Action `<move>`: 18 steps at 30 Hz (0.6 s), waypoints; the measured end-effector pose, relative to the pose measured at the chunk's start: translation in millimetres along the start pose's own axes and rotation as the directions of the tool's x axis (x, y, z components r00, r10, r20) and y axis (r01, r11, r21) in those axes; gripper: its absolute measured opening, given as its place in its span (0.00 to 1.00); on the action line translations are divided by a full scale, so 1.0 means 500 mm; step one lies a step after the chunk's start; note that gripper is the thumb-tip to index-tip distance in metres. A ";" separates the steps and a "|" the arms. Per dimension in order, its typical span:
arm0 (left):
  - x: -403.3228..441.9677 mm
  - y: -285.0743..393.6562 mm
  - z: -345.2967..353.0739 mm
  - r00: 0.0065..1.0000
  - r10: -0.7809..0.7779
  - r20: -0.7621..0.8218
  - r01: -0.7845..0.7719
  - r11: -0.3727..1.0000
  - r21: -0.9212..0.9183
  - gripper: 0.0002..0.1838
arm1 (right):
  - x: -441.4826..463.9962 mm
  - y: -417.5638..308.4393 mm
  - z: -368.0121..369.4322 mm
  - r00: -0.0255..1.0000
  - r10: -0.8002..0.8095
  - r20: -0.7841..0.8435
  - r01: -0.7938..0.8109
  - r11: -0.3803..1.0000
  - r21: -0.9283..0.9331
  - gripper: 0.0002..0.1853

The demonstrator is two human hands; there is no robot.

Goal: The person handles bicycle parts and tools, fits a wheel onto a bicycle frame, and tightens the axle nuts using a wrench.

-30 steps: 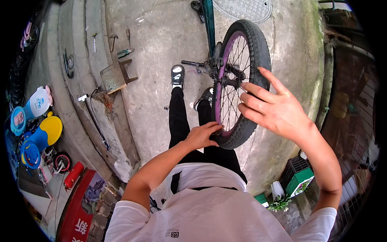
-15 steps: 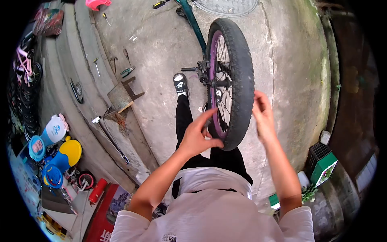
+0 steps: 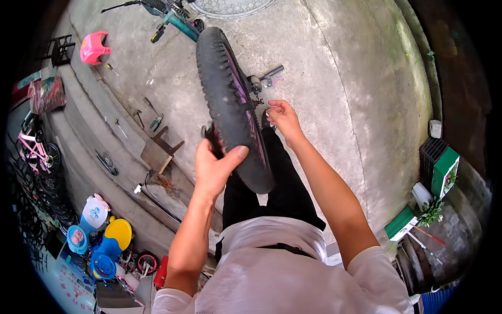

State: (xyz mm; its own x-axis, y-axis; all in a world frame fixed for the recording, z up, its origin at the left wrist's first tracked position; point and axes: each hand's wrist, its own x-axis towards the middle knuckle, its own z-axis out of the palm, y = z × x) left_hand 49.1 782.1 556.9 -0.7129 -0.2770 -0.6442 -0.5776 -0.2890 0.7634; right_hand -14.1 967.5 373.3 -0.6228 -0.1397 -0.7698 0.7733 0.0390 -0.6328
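Observation:
A bicycle wheel with a thick, knobby black tyre (image 3: pixel 225 99) and a purple rim stands in front of my legs, tilted. My left hand (image 3: pixel 212 167) grips the tyre low on its left side, thumb across the tread; its other fingers are partly hidden behind the wheel. To the right of the wheel is my right hand (image 3: pixel 285 120), apart from the tyre, with bent fingers drawn together near the axle side. Whatever lies between those fingertips is too small to name. The bike's teal frame (image 3: pixel 180 23) extends behind the wheel, and a pedal (image 3: pixel 274 71) sticks out right.
A pink stool (image 3: pixel 94 48) stands far left. Pliers (image 3: pixel 156 122), a hammer (image 3: pixel 138 118) and screwdrivers lie on the concrete near a small wooden stool (image 3: pixel 159 149). Steps run along the left. Planters (image 3: pixel 442 165) line the right, and a manhole cover (image 3: pixel 230 6) lies ahead.
The wheel has turned and shifted left in view, showing more tread. My left hand has closed on the tyre. My right hand has come off the tyre's side to near the axle, fingers drawn together.

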 end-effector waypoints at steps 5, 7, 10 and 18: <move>-0.019 0.046 0.011 0.993 0.108 0.043 -0.096 0.969 -0.227 0.30 | -0.008 -0.047 -0.014 0.988 -0.075 0.134 0.103 0.972 -0.211 0.23; -0.026 0.062 0.019 0.995 0.102 0.017 -0.099 0.986 -0.134 0.33 | -0.010 -0.052 -0.009 0.985 -0.059 0.162 0.088 0.979 -0.181 0.24; -0.017 0.068 0.023 0.993 0.118 -0.003 -0.117 0.984 -0.132 0.33 | -0.002 -0.055 0.004 0.982 -0.037 0.185 0.063 0.989 -0.136 0.26; -0.011 0.056 0.031 0.996 0.075 -0.050 -0.087 0.950 -0.299 0.23 | 0.010 -0.067 0.009 0.988 -0.005 0.157 0.024 0.992 -0.120 0.29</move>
State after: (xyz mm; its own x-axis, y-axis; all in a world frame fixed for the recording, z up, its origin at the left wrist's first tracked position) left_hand 30.8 790.0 582.4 -0.7334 -0.3433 -0.5867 -0.3682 -0.5249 0.7674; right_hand -42.9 961.0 391.0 -0.6002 -0.2930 -0.7442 0.7385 0.1543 -0.6564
